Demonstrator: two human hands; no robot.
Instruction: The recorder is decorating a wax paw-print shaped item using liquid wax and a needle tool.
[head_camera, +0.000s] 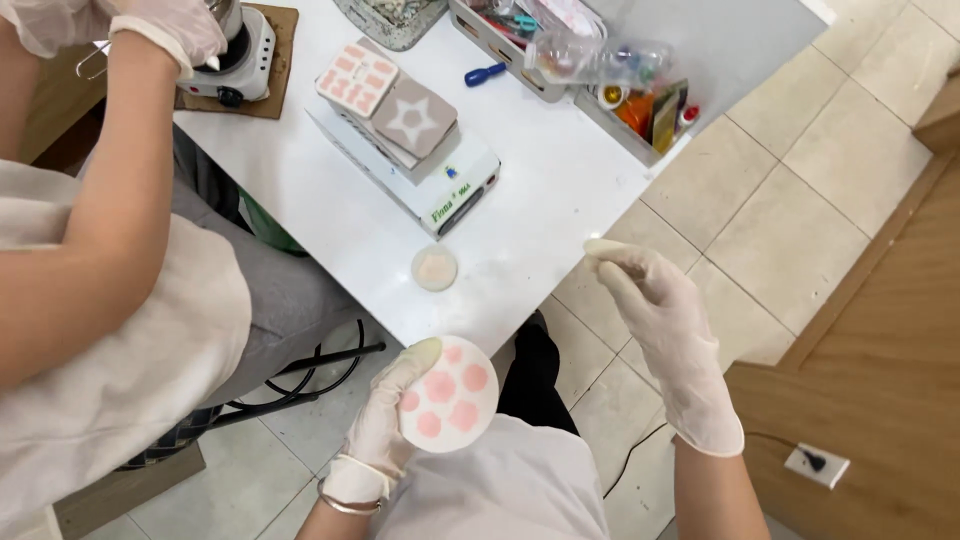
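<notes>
I see a white table (560, 200) on a beige tile floor (800, 170), with a wooden panel (880, 380) at the right. A co-worker (120, 300) in gloves sits at the left, one hand near a small hotplate (240, 50).

On the table stand a white box (440, 190) with two moulds (390, 100) stacked on top, a tray of supplies (600, 70), and a small round dish (435, 268) near the edge.

My left hand (385, 430) is gloved and holds a round white disc (450, 395) with pink spots, gripped only at its rim, over my lap. My right hand (665, 320) is gloved, loosely open and holds nothing — it hovers beside the table corner.

I think the disc can slip, because the grip is thin and the glove is smooth. The dish is close to the edge — an elbow could knock it down.
</notes>
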